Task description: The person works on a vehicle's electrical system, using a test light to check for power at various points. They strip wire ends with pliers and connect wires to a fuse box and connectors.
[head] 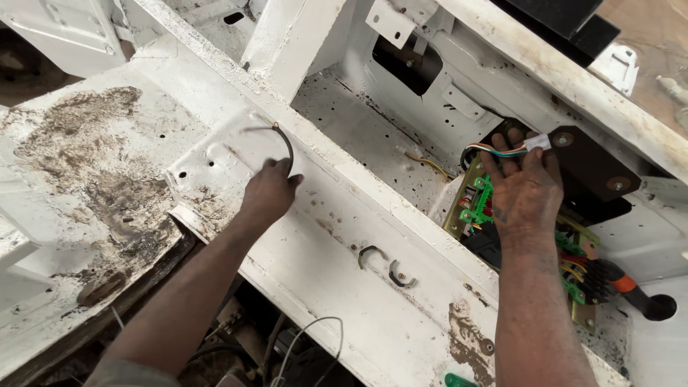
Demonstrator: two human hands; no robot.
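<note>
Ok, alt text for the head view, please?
Over a dirty white metal frame, the left hand holds a curved dark wire, while the right hand rests on a board with green connectors and coloured wires.

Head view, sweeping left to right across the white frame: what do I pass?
Brown rust patch → left hand pinching a curved dark wire → two small C-shaped clips on the beam → right hand on the green-connector circuit board → orange-handled tool.
</note>
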